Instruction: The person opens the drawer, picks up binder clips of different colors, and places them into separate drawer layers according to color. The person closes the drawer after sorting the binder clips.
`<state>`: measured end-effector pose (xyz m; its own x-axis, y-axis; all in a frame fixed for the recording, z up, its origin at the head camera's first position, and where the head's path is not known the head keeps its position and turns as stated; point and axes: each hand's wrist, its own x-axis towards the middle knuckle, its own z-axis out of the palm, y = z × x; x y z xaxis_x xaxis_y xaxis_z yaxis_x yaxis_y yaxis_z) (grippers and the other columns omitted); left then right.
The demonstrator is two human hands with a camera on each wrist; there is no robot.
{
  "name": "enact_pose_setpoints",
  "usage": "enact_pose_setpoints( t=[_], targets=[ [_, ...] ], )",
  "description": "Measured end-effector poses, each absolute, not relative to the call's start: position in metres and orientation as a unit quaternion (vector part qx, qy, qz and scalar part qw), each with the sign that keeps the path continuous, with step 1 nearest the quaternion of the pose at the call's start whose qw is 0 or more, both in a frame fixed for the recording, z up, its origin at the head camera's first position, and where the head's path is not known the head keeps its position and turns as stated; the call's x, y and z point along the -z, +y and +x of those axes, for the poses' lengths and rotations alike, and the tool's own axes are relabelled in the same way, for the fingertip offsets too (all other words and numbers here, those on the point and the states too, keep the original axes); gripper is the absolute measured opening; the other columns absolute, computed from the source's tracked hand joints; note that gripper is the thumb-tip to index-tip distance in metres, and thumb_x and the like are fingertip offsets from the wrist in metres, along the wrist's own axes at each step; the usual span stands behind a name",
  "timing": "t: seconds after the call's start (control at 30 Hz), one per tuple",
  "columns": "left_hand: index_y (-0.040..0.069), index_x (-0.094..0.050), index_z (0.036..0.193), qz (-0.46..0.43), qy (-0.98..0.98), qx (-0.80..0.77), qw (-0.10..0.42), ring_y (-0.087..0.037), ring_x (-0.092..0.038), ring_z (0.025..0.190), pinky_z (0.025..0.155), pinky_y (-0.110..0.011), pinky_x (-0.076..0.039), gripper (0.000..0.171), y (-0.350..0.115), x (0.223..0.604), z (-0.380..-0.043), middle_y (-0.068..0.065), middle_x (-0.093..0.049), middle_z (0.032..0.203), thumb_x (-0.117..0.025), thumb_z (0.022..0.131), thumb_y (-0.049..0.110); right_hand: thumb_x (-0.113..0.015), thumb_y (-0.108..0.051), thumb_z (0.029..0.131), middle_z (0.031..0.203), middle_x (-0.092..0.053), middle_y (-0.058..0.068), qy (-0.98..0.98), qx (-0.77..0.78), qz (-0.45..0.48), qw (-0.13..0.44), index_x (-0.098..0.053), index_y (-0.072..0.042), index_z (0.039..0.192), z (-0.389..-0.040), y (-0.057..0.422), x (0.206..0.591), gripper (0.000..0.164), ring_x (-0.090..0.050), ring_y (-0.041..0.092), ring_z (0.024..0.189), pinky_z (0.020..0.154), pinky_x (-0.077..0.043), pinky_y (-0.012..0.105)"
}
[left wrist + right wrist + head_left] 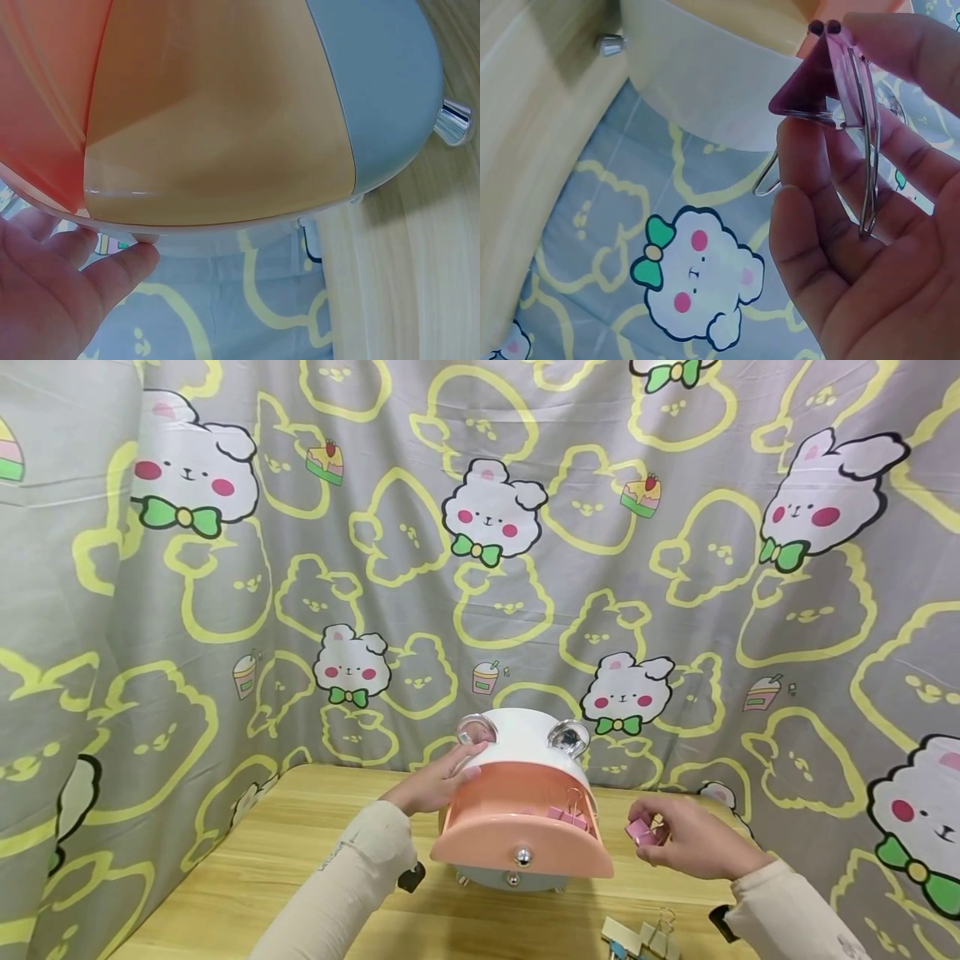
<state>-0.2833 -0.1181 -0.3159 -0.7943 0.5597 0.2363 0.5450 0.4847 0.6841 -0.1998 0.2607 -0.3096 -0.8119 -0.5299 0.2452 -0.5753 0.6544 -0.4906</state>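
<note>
A pale yellow wood-grain desk runs back to a grey fabric curtain printed with yellow animal outlines and white cartoon heads in green bow ties, which hangs in folds behind it and along both sides. On the desk stands a glossy white rounded cabinet with two round silvery ears on top. Its coral-pink plastic drawer, with a silver ball knob, is pulled out; below it sit a tan front and a grey-blue front. Pink metal binder clips lie inside the coral drawer toward its right end. Cream and blue metal binder clips rest on the desk, near the bottom edge of the head view.

The left arm, in a cream sleeve, reaches forward, and the left hand rests against the cabinet's left side below the ear, fingers spread and gripping no clip. The right hand is raised to the right of the drawer, apart from it, palm turned inward; its thumb and fingers pinch a single pink metal binder clip, the wire handles showing beside the fingers
</note>
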Motion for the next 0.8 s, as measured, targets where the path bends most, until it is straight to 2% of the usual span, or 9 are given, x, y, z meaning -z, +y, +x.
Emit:
enact_pose_setpoints(
  t=[0.23,0.47,0.8],
  targets=[
    [0.014,-0.03,0.153,0.323,0.86,-0.395,0.005,-0.031,-0.018,0.144,0.113,-0.052,-0.019,0.052,-0.118,0.317,-0.283,-0.011,-0.023,0.158,-0.043,0.105,0.029,-0.075,-0.004,0.08,0.083,-0.057,-0.003,-0.908,-0.276,0.31,0.053,-0.061,-0.011,0.096,-0.204,0.254,0.302,0.022,-0.062,0.005,0.071,0.057,-0.053,0.026],
    [0.019,-0.031,0.153,0.311,0.866,-0.391,0.012,-0.03,-0.022,0.143,0.112,-0.053,-0.022,0.052,-0.117,0.318,-0.283,-0.008,-0.024,0.157,-0.043,0.105,0.033,-0.075,-0.007,0.081,0.083,-0.058,-0.004,-0.908,-0.283,0.307,0.046,-0.061,-0.011,0.096,-0.205,0.249,0.299,0.021,-0.062,0.005,0.072,0.058,-0.052,0.026],
    [0.021,-0.032,0.153,0.306,0.867,-0.393,0.008,-0.032,-0.024,0.141,0.111,-0.056,-0.022,0.052,-0.122,0.32,-0.284,-0.008,-0.021,0.159,-0.042,0.104,0.036,-0.076,-0.006,0.08,0.081,-0.06,-0.008,-0.9,-0.267,0.336,0.076,-0.061,-0.012,0.096,-0.211,0.236,0.289,0.023,-0.06,0.004,0.069,0.058,-0.052,0.026]
  ],
)
